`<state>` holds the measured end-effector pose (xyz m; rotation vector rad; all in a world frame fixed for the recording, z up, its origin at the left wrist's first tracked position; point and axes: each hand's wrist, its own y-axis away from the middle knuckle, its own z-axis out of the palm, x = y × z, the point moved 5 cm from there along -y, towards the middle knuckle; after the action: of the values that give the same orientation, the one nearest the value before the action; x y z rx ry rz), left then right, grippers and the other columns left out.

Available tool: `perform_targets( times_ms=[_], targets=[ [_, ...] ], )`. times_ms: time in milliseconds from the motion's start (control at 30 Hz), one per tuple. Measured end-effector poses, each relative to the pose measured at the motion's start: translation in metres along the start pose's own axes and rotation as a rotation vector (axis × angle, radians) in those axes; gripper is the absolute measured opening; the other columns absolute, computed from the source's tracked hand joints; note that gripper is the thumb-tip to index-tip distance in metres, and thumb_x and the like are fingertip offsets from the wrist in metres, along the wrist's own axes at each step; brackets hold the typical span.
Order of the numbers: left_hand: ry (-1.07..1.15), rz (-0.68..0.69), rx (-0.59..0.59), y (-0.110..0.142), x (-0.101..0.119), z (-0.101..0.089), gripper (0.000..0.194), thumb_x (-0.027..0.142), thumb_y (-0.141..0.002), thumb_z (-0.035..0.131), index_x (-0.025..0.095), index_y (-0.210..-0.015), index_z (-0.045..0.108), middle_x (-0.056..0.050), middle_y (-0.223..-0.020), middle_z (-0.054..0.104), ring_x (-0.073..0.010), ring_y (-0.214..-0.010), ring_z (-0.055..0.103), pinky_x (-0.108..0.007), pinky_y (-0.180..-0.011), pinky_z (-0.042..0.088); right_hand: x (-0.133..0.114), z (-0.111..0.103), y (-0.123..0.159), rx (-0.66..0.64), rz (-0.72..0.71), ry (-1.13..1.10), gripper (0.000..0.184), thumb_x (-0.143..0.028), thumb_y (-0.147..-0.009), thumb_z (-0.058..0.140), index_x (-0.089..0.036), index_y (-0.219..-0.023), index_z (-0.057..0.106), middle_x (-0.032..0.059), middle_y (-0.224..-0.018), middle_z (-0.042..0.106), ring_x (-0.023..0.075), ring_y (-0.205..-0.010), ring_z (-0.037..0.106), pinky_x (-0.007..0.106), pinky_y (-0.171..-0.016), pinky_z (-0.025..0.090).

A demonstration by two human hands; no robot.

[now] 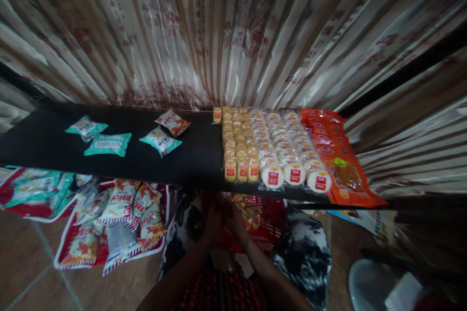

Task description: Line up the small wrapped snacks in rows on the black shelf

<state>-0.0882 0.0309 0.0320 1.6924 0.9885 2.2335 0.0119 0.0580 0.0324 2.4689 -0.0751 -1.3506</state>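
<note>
Both my hands are low in the middle, under the front edge of a black shelf (pixel 197 155). My left hand (pixel 212 217) and my right hand (pixel 234 218) are close together in shadow over a red bag (pixel 270 233) of snack packets. Their fingers are too dark to make out. On the shelf lie neat rows of yellow snack packs (pixel 237 148), round white cakes (pixel 288 155) and orange packets (pixel 335 160). Loose teal packets (pixel 108 144) and a red-and-white packet (pixel 172 122) lie on the shelf's left half.
Open red-and-white bags of packets (pixel 116 223) and teal packets (pixel 32 189) lie on the tiled floor at left. A striped curtain (pixel 226 33) hangs behind the shelf. A grey round object (pixel 372 282) sits at bottom right.
</note>
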Motion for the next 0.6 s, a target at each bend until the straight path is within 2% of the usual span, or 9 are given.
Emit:
perform_targets(
  times_ms=[133, 233, 433, 600],
  targets=[
    [0.018, 0.000, -0.006, 0.004, 0.005, -0.001, 0.056, 0.007, -0.064, 0.053, 0.018, -0.119, 0.058, -0.011, -0.128, 0.058, -0.0226, -0.117, 0.054, -0.035, -0.102, 0.040, 0.001, -0.004, 0.003, 0.013, -0.007, -0.029, 0.033, -0.024, -0.072, 0.053, -0.017, -0.102, 0.061, 0.0104, -0.102, 0.069, 0.0222, -0.094, 0.065, 0.032, -0.081, 0.052],
    [-0.002, 0.012, 0.024, 0.006, 0.008, -0.003, 0.057, 0.006, -0.062, 0.052, 0.017, -0.118, 0.059, -0.011, -0.127, 0.059, -0.0229, -0.118, 0.053, -0.035, -0.102, 0.040, -0.002, -0.009, 0.006, 0.040, -0.049, -0.078, 0.031, -0.030, -0.073, 0.053, -0.019, -0.100, 0.063, 0.0097, -0.104, 0.069, 0.0229, -0.096, 0.065, 0.034, -0.084, 0.051],
    [-0.016, 0.053, 0.025, 0.016, 0.019, -0.004, 0.052, 0.005, -0.064, 0.047, 0.013, -0.114, 0.059, -0.012, -0.124, 0.060, -0.0223, -0.116, 0.054, -0.033, -0.101, 0.041, -0.014, -0.019, 0.013, 0.100, -0.109, -0.165, 0.030, -0.040, -0.073, 0.053, -0.019, -0.089, 0.068, 0.0103, -0.095, 0.072, 0.0240, -0.089, 0.066, 0.038, -0.082, 0.052],
    [-0.043, 0.051, 0.021, 0.026, 0.031, -0.005, 0.050, 0.006, -0.067, 0.045, 0.013, -0.115, 0.057, -0.012, -0.123, 0.060, -0.0220, -0.112, 0.057, -0.032, -0.097, 0.043, -0.021, -0.025, 0.020, 0.068, -0.126, -0.301, 0.034, -0.041, -0.069, 0.055, -0.019, -0.091, 0.069, 0.0102, -0.097, 0.072, 0.0238, -0.090, 0.067, 0.037, -0.081, 0.053]
  ],
)
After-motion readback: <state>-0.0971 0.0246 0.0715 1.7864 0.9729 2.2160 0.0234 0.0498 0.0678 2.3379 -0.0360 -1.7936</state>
